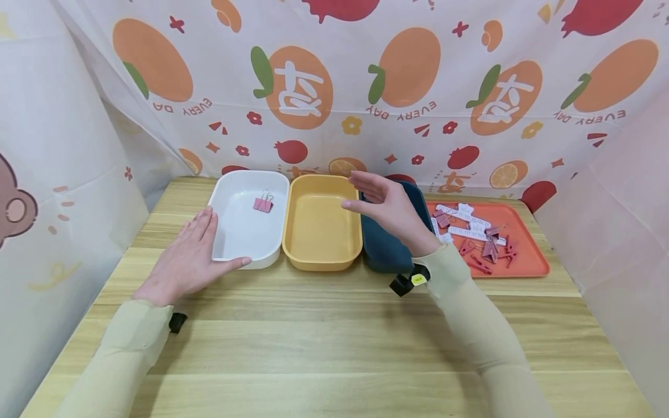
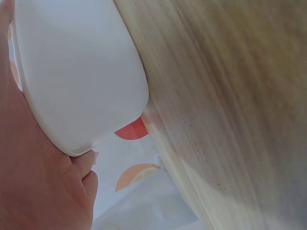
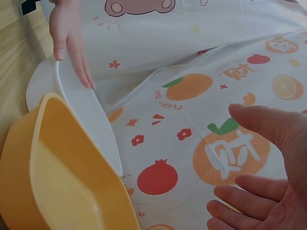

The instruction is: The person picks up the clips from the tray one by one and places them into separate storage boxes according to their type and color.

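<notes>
My left hand (image 1: 190,255) rests on the left rim of the white bin (image 1: 245,232), fingers straight along the side and thumb over the front corner. In the left wrist view the palm lies against that bin's outer wall (image 2: 81,72). A pink binder clip (image 1: 263,203) lies inside the white bin. My right hand (image 1: 387,209) is held in the air above the dark blue bin (image 1: 384,249), near the right rim of the yellow bin (image 1: 322,255). Its fingers are extended, with the thumb apart and nothing held, as the right wrist view shows too.
To the right, an orange tray (image 1: 528,255) carries pink binder clips (image 1: 490,251), red clothespins (image 1: 478,265) and white ruler-like strips (image 1: 470,233). The three bins stand side by side at the back of the wooden table (image 1: 313,348), against a fruit-print curtain (image 1: 350,133).
</notes>
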### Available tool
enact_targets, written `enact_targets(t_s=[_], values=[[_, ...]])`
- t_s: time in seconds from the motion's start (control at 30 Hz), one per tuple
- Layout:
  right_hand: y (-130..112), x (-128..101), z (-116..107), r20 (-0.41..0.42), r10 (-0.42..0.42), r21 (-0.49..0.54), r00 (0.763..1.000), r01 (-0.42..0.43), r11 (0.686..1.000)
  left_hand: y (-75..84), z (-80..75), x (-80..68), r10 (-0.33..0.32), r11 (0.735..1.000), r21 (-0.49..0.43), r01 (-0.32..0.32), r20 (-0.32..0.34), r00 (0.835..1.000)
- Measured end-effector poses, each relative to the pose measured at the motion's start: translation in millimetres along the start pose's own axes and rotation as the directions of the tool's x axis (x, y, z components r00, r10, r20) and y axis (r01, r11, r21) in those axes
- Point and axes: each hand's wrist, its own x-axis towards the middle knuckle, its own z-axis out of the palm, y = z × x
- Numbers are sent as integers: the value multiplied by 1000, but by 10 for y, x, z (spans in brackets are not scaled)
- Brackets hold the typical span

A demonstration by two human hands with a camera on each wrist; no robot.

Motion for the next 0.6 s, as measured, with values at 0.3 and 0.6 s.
enact_targets(t_s=[0.3,0.6], values=[[1,-119,-176,-52,-43,26,998,45,999,5,-5,-9,5,1000,-1,-5,-8,1000],[21,-228,-434,-144,-47,19,988,50,999,2,-4,-16,10,1000,-3,-10,-19,1000]])
